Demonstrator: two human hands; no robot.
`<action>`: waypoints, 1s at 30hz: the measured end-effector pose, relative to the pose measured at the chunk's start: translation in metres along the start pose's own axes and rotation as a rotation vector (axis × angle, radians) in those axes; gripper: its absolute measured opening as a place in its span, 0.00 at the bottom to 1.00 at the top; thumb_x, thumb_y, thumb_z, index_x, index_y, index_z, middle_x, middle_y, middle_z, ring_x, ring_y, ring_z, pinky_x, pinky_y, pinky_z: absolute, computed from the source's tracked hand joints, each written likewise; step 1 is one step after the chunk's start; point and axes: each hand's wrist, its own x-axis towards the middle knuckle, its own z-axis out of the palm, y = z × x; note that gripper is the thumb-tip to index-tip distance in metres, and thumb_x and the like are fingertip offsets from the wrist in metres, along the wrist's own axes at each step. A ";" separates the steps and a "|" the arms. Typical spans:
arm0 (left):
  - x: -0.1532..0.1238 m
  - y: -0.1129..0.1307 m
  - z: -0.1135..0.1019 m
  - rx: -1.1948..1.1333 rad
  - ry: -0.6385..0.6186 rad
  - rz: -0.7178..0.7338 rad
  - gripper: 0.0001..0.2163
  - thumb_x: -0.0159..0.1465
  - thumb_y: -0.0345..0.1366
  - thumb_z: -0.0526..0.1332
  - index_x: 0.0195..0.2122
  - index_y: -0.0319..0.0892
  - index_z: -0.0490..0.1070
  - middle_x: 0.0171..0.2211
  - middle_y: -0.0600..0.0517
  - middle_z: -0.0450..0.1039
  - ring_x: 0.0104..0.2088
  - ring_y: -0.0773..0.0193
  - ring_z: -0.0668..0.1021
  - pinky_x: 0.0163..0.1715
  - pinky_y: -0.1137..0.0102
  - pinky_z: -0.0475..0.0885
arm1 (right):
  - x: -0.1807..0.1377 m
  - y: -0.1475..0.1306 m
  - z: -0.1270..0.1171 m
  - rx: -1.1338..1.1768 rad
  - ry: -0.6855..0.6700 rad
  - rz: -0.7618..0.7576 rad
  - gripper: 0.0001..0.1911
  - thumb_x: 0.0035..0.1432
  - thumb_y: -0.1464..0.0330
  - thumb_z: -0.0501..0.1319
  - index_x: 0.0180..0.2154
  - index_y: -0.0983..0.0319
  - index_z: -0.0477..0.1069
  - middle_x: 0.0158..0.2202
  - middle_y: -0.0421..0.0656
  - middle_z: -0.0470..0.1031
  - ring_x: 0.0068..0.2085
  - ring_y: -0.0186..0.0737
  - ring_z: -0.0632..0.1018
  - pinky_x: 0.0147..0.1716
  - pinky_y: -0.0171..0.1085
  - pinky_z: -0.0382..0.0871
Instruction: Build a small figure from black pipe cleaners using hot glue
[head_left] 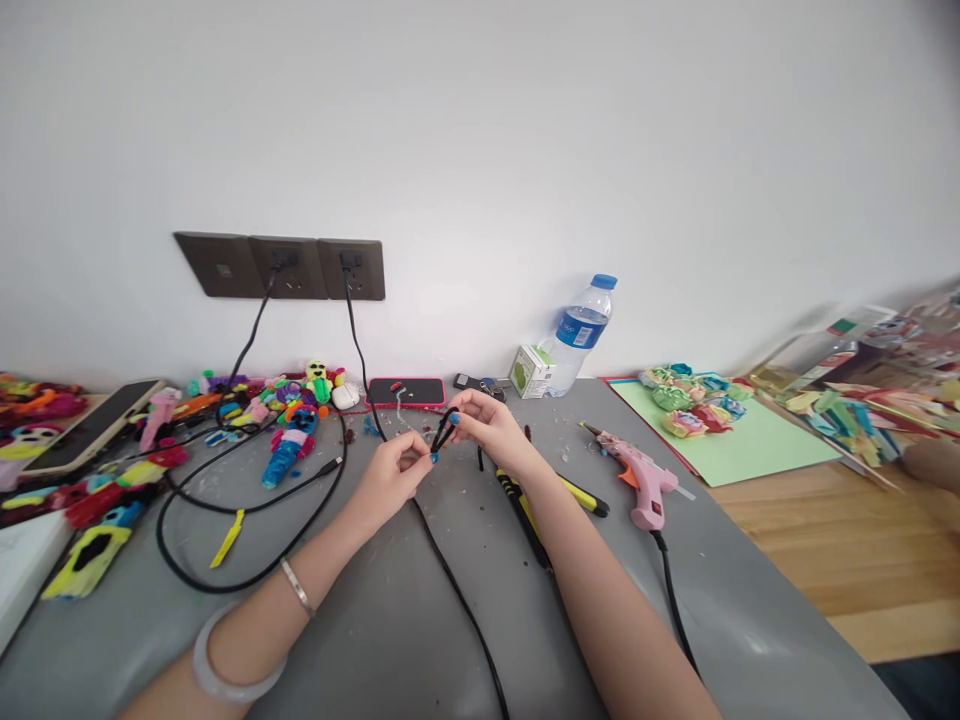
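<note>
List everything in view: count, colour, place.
Slender bent strip: 1, black, centre
Pistol-shaped glue gun: 1, pink, right
Long-handled tool: 1, yellow-black, centre
Plastic bottle: 1, clear, back
Small carton: 1, green-white, beside bottle
Flat phones: 2, dark, back and left
Rounded case: 1, white, left
Fuzzy figures: several, multicoloured, left
Thin cables: several, black, left, centre, right
Rectangular socket panels: 3, dark, upper left
Paper sheet: 1, pale green, right
Crumpled rosettes: several, pastel, on sheet
Flat strips: many, mixed, far right
Flat table: 1, grey, foreground
Co-worker's hand: 1, blurred, right edge
Left hand and right hand: 2, blue nails, holding strip
</note>
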 end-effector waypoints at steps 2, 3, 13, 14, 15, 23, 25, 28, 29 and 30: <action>-0.001 0.002 0.002 -0.153 -0.047 -0.109 0.12 0.54 0.39 0.66 0.25 0.43 0.62 0.20 0.59 0.57 0.20 0.72 0.60 0.18 0.77 0.53 | -0.001 -0.001 -0.001 0.043 -0.011 0.019 0.18 0.51 0.55 0.73 0.32 0.60 0.71 0.28 0.38 0.75 0.27 0.33 0.75 0.31 0.34 0.72; -0.001 0.003 0.003 -0.219 -0.063 -0.147 0.13 0.53 0.39 0.67 0.25 0.43 0.62 0.20 0.60 0.56 0.19 0.73 0.59 0.18 0.77 0.52 | -0.002 -0.002 -0.001 0.074 -0.023 0.030 0.18 0.51 0.55 0.73 0.30 0.60 0.72 0.28 0.38 0.75 0.27 0.33 0.74 0.31 0.34 0.72; -0.002 0.013 -0.003 -0.512 -0.260 -0.350 0.17 0.54 0.37 0.71 0.24 0.42 0.59 0.22 0.59 0.56 0.21 0.74 0.58 0.19 0.77 0.51 | -0.007 -0.008 0.000 0.273 -0.173 0.073 0.17 0.45 0.60 0.78 0.32 0.60 0.76 0.37 0.43 0.81 0.39 0.38 0.79 0.43 0.38 0.73; -0.002 0.013 -0.003 -0.502 -0.268 -0.355 0.17 0.54 0.37 0.71 0.24 0.42 0.59 0.22 0.59 0.56 0.21 0.74 0.58 0.19 0.77 0.51 | -0.006 -0.006 -0.001 0.282 -0.152 0.082 0.17 0.45 0.60 0.78 0.32 0.60 0.76 0.35 0.42 0.80 0.37 0.37 0.79 0.41 0.37 0.73; -0.003 0.013 -0.002 -0.493 -0.272 -0.357 0.17 0.53 0.36 0.71 0.24 0.42 0.59 0.22 0.59 0.57 0.21 0.74 0.58 0.19 0.76 0.51 | -0.005 -0.003 -0.001 0.289 -0.134 0.091 0.16 0.45 0.61 0.78 0.31 0.60 0.76 0.33 0.41 0.80 0.35 0.36 0.79 0.39 0.35 0.74; -0.004 0.013 -0.001 -0.456 -0.270 -0.348 0.17 0.53 0.37 0.71 0.26 0.42 0.58 0.23 0.59 0.57 0.22 0.74 0.60 0.20 0.77 0.53 | 0.000 0.002 -0.002 0.311 -0.085 0.125 0.16 0.43 0.63 0.79 0.30 0.61 0.76 0.28 0.40 0.80 0.30 0.31 0.79 0.31 0.29 0.75; -0.004 0.011 -0.001 -0.456 -0.265 -0.339 0.18 0.53 0.37 0.71 0.26 0.43 0.58 0.23 0.59 0.58 0.23 0.73 0.61 0.20 0.77 0.54 | -0.001 0.001 -0.003 0.307 -0.084 0.133 0.17 0.43 0.63 0.79 0.30 0.62 0.75 0.28 0.39 0.80 0.30 0.31 0.79 0.31 0.28 0.76; -0.003 0.008 -0.001 -0.460 -0.269 -0.325 0.18 0.54 0.38 0.70 0.26 0.43 0.58 0.24 0.59 0.59 0.23 0.73 0.62 0.21 0.77 0.57 | -0.001 0.001 -0.003 0.303 -0.080 0.131 0.18 0.44 0.63 0.79 0.31 0.61 0.73 0.29 0.39 0.80 0.30 0.31 0.80 0.32 0.28 0.76; -0.003 0.008 -0.001 -0.461 -0.275 -0.323 0.18 0.54 0.38 0.70 0.27 0.43 0.58 0.23 0.59 0.59 0.23 0.73 0.62 0.21 0.77 0.57 | -0.001 0.001 -0.003 0.304 -0.076 0.125 0.19 0.45 0.63 0.78 0.32 0.60 0.71 0.29 0.39 0.81 0.31 0.32 0.80 0.32 0.28 0.76; -0.003 0.007 -0.001 -0.462 -0.277 -0.323 0.18 0.55 0.38 0.70 0.27 0.43 0.58 0.23 0.59 0.60 0.22 0.74 0.62 0.22 0.77 0.58 | -0.001 0.001 -0.003 0.307 -0.072 0.120 0.19 0.45 0.64 0.78 0.32 0.60 0.70 0.29 0.38 0.81 0.31 0.32 0.80 0.32 0.29 0.76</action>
